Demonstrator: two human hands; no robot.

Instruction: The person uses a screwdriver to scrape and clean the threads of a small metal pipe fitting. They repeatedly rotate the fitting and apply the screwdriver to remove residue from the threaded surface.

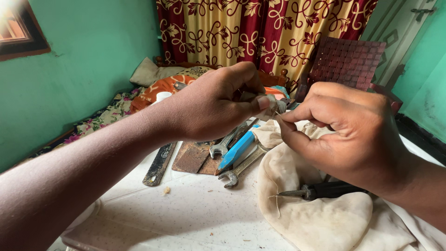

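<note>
Head cam: left hand [211, 109] pinches a small threaded metal fitting [277, 106] up over the table [195, 214], right hand [348, 135] pinched shut right at its end, on what I can't tell. Below them lie a cream cloth [320, 218] with a black-handled screwdriver [325, 189], two wrenches [234, 160], a blue-handled tool [238, 149] and a flat file [159, 163].

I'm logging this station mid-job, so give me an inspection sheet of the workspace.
Surface: white speckled tabletop, partly under a cream cloth.
Job's things: small ribbed metal fitting, pinched by both hands.
Clutter: two steel open-end spanners, blue-handled tool, flat dark file, black-handled screwdriver on the cloth.
Grippers: left hand and right hand raised above the table.
Cables: nothing seen.
Surroundings: green walls, patterned red-and-yellow curtain.
</note>
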